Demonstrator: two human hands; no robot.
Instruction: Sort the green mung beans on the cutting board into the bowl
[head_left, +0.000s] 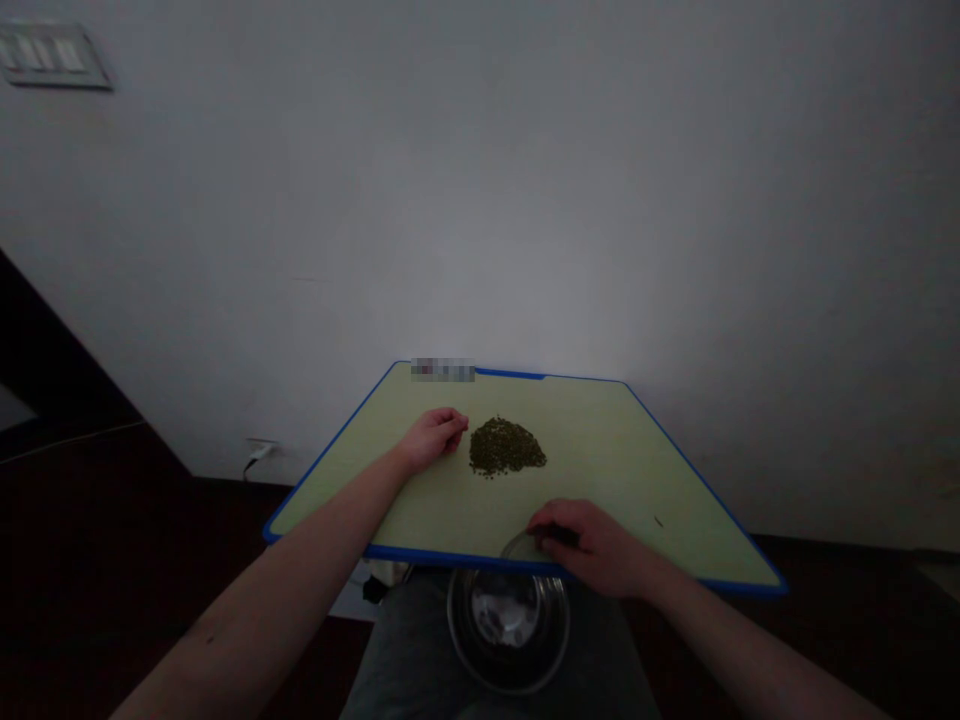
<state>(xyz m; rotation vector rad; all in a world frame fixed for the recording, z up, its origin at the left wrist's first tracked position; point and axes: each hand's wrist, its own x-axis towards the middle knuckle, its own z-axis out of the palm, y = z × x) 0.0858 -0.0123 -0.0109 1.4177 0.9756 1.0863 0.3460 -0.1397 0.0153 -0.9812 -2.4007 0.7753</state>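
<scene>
One bare left hand [437, 436] is just left of the dark-green granular heap [505, 447], fingers curled together; remotely, I cannot confirm any pinch. Nearside of the heap, the bare right hand [589, 540] grips a thin, greyish, curved-edged object [514, 543]. Beneath the heap: pale-yellow, blue-edged board [637, 470]. Nearer than the heap: round, shiny metal bowl [553, 628].
</scene>
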